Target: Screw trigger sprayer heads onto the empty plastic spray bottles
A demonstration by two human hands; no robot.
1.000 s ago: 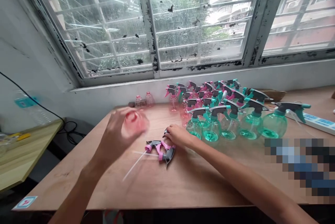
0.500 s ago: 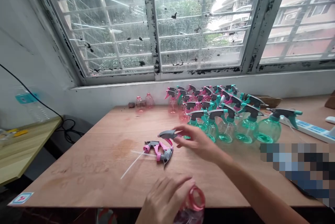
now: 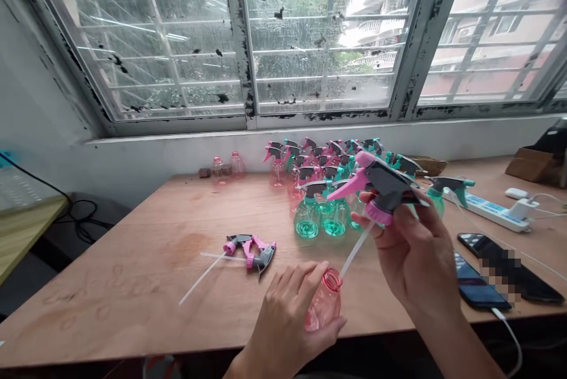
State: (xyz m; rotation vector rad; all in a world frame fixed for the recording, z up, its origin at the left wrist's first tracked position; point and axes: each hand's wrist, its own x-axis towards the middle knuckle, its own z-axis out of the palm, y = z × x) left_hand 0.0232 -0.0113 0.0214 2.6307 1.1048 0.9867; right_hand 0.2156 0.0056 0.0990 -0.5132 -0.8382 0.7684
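Wood tbl (image 3: 133,273), rnd see-thru pink btl (image 3: 326,307)

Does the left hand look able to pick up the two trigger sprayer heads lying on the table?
Probably not right now: the left hand is holding the pink bottle. Otherwise the way looks free; nothing stands between that hand and the trigger sprayer heads.

Occlusion and cropping around the pink bottle (image 3: 326,306).
The left hand (image 3: 287,313) covers its base; the right hand (image 3: 416,255) partly hides green bottles (image 3: 436,201) behind. The lower edge crops both forearms (image 3: 465,340), the upper edge the window (image 3: 321,48). Pixelation masks part of a black phone (image 3: 538,287). Whether the straw (image 3: 354,256) ends inside or beside the bottle's neck is unclear.
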